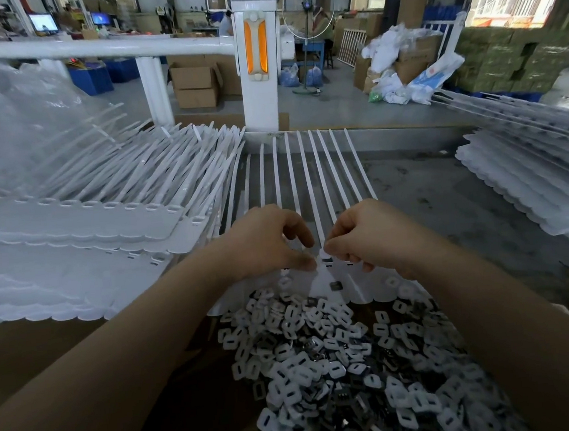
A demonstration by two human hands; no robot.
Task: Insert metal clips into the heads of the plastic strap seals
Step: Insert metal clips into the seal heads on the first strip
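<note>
Grey and scuffed, the metal worktable (447, 208) fills the middle of the frame, with a white fence post bearing an orange reflector (257, 51) behind it at upper centre and a cluttered factory floor beyond. At centre lies a row of white plastic strap seals joined side by side (311, 178), tails running up the frame and heads toward the person. The left hand (265, 242) has thumb and forefinger closed together at one head, seemingly pinning it. The right hand (364, 236) has its fingertips pinched at the same head (325, 261), presumably on a clip, though I cannot see one between them. A dark square metal clip (336, 285) shows just below on the seal sheet. In the lower centre sits a heap of loose white plastic and grey metal clips (340, 358).

From here, I'd worry most about the clip going in crooked or reversed, since the fingers hide the slot. A forearm could also brush the heap and scatter pieces off the lower edge. Stacked white seal sheets (88, 232) at left lean close and might slide in.
</note>
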